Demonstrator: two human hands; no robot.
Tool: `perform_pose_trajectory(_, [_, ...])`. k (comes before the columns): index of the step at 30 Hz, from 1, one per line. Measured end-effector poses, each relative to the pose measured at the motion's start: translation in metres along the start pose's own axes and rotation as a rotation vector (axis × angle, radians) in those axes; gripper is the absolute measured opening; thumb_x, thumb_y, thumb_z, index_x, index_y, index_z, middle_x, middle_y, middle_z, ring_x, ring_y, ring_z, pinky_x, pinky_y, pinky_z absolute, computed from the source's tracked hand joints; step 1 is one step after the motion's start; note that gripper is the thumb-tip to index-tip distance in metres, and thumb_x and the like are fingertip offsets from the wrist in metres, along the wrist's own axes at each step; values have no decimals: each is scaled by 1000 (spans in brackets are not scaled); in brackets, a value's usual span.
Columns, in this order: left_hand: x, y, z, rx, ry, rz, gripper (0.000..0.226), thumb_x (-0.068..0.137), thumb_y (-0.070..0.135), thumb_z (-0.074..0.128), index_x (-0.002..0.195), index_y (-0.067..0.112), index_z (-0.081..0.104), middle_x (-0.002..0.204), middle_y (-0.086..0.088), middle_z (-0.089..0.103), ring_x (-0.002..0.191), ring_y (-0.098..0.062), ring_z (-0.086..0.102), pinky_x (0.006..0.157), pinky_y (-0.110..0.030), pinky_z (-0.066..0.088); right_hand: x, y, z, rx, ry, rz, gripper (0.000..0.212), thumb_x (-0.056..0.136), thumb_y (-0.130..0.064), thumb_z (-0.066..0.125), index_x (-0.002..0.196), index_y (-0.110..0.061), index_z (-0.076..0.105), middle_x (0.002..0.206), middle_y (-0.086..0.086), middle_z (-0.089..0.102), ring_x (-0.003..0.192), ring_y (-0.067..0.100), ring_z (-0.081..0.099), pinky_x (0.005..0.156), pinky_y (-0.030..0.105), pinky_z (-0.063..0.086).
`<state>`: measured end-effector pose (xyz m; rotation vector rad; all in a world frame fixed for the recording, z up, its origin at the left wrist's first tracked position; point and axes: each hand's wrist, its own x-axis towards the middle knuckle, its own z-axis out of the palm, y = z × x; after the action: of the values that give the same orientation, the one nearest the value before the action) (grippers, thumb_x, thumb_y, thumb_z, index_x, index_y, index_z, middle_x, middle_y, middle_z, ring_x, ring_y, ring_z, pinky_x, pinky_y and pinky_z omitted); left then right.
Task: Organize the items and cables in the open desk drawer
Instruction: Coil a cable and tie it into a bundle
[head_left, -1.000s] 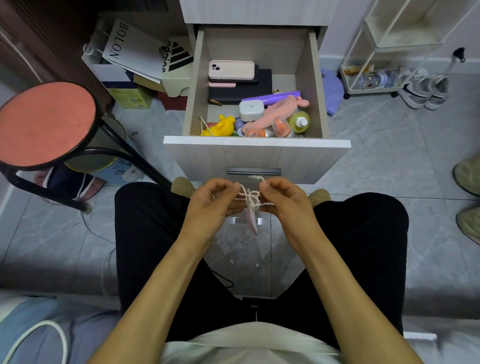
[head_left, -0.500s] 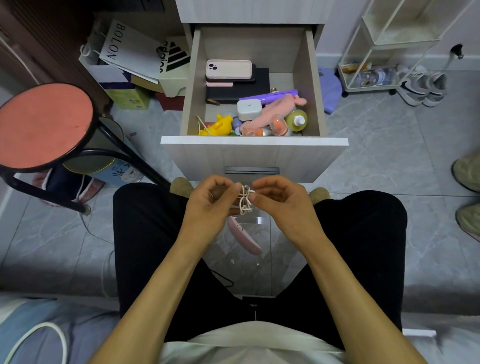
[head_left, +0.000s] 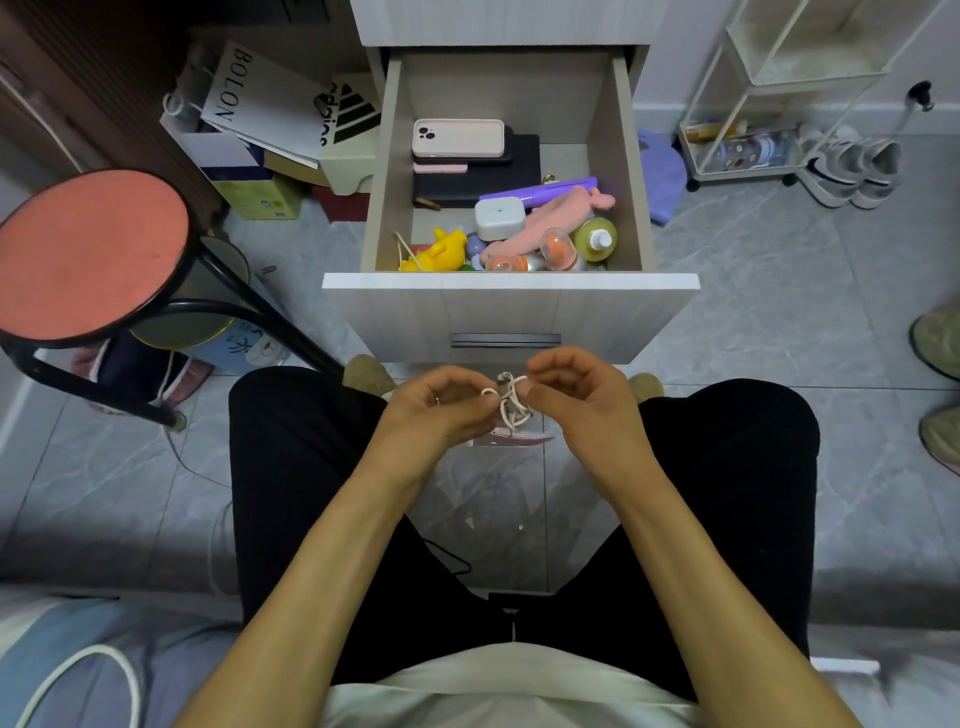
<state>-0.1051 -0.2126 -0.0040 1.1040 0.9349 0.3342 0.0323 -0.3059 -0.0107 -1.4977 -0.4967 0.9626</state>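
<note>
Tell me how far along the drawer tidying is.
Done: phones look stacked at the back of the drawer. In hand: both hands, left and right, pinch a bundled white cord above the lap. Left: the duck, bottle and pink pouch sit jumbled at the front.

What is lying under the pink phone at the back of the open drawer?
The pink phone lies on a dark device, with a pink edge showing below it, all on a larger black flat item. What lies beneath that stack is covered.
</note>
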Motion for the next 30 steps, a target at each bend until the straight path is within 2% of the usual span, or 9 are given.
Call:
perform_pose_trajectory(2, [-2,3,2,163,-38,86,14,83,-5,69,91,6,70,86,-3,74,76,-6,69,63,-13,48,1,0,-1,-16,3,-6,18,80,3,72,86,-13,66,73,-3,71,74,11,69,69,19,53])
perform_pose_trajectory(4, [-3,8,4,212,-82,108,13,85,0,70,94,8,71,84,0,75,73,-4,67,60,-9,44,2,-1,-2,-37,1,-34,17,79,1,74,84,-13,66,73,-3,71,74,13,69,71,21,55])
perform_pose_trajectory(6, [-3,13,4,196,-60,91,8,86,7,71,94,9,72,82,-2,75,75,-9,70,59,-11,47,3,-3,-4,-66,-5,-61,17,79,0,75,81,-14,66,73,-3,72,75,14,69,73,23,56])
perform_pose_trajectory(9, [-1,17,2,73,-59,-11,10,89,11,67,86,13,77,90,-12,76,89,-26,73,81,-33,57,6,-7,-4,-113,-38,-94,18,79,0,75,79,-16,67,73,-5,71,74,13,68,72,23,55])
perform_pose_trajectory(11, [-1,19,2,6,-73,-71,18,90,12,63,80,16,78,91,-14,75,89,-28,73,86,-39,56,7,-10,-6,-139,-60,-113,19,79,0,75,80,-17,67,73,-7,70,74,11,67,71,22,55])
perform_pose_trajectory(15, [-3,20,4,176,-34,-9,10,87,11,71,96,9,74,87,-9,76,82,-22,74,70,-25,57,6,-13,-7,-228,-85,-141,22,79,-1,76,80,-20,64,75,-8,70,76,11,69,73,23,56])
perform_pose_trajectory(18, [-3,19,6,263,8,68,8,86,7,72,94,7,75,77,-6,75,66,-13,71,54,-12,46,5,-11,-5,-301,-74,-159,16,79,-5,77,80,-19,68,78,-7,71,77,10,70,74,22,57])
perform_pose_trajectory(26, [-2,4,12,520,191,330,5,87,17,72,88,22,74,78,12,72,74,-4,69,68,-19,56,0,-8,-2,-399,-47,-211,5,86,-21,72,87,-25,73,80,-20,69,82,-2,65,74,6,48])
perform_pose_trajectory(30, [-5,0,8,486,167,403,13,87,14,71,86,27,72,80,20,71,77,-2,68,70,-16,54,1,-4,-4,-481,-100,-214,6,85,-19,73,88,-25,74,84,-16,69,84,0,64,77,8,48])
